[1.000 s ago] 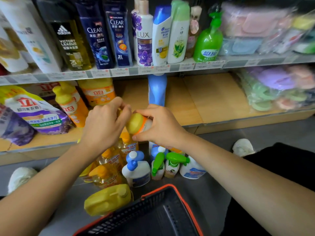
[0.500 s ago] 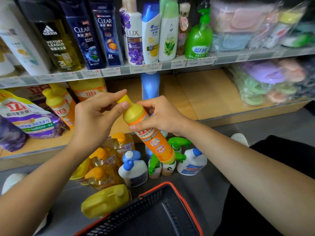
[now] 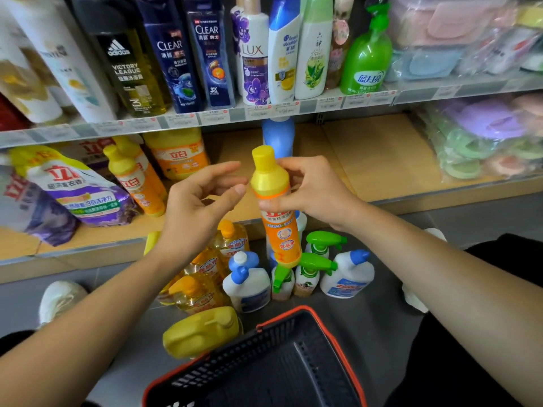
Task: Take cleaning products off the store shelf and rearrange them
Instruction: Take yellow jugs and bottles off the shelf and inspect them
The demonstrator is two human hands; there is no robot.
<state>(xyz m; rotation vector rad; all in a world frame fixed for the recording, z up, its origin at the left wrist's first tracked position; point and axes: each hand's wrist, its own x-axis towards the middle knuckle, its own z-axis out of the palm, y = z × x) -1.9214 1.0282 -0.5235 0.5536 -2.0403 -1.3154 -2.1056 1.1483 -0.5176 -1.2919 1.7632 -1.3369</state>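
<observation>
soap bottle, orange with a yellow cap, is in the air in front of the lower shelf, upright with a slight lean, over the spray bottles standing on the floor. our right hand holds it at the shoulder, thumb across the front and fingers curled round the far side. our left hand holds nothing. its fingers are loosely spread and its thumb tip sits just left of the cap end.

we judge this to be the carry-and-place step, with no spot chosen yet. matching orange bottles stand on the shelf to the left, so that looks the likely home. to do it well we would bring the left hand under the base, since a grip this high lets the heavy end swing. we would lift clear of the spray triggers before going left and set the base flat on the board. we would let go only once it stands. the basket sits near us.
</observation>
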